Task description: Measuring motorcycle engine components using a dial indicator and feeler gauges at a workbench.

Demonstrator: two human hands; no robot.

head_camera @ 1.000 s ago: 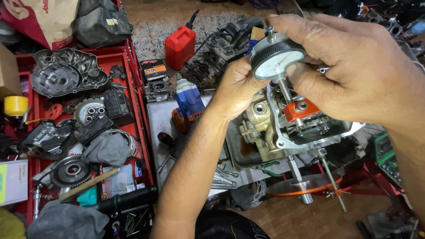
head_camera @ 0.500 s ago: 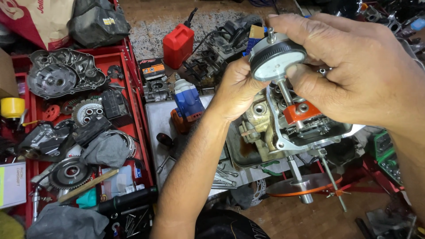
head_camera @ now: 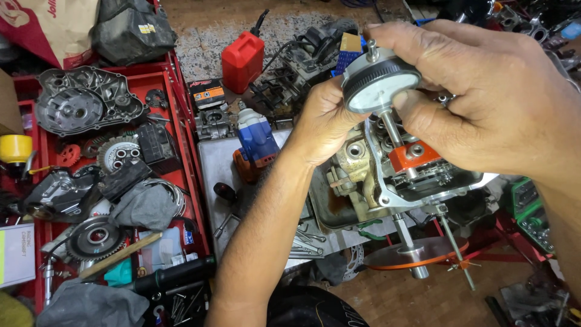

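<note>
Hands up over a crowded workshop floor, and the biggest thing beside them is the red metal tool tray (head_camera: pixel 181 121), packed with a dark grey cast engine cover (head_camera: pixel 85 109), a toothed steel gear (head_camera: pixel 94 237) and grey rags. Right of it, on the stand, sits the grimy aluminium engine cylinder head (head_camera: pixel 363 175), tilted toward us, with an orange machined bracket (head_camera: pixel 414 156) clamped on top. Behind, a red plastic fuel can (head_camera: pixel 242 60) stands upright, and a blue and orange power tool (head_camera: pixel 255 140) lies just beside the head.

Now the hands: the right hand (head_camera: pixel 484 103) comes in from above, thumb and forefinger pinching the round white-faced dial gauge (head_camera: pixel 378 88) at its knurled black rim. The left hand (head_camera: pixel 324 124) curls against the gauge's left edge, fingers pressed onto the rim. The gauge hangs right over the head, its thin steel stem (head_camera: pixel 392 130) running down to the orange bracket.
</note>
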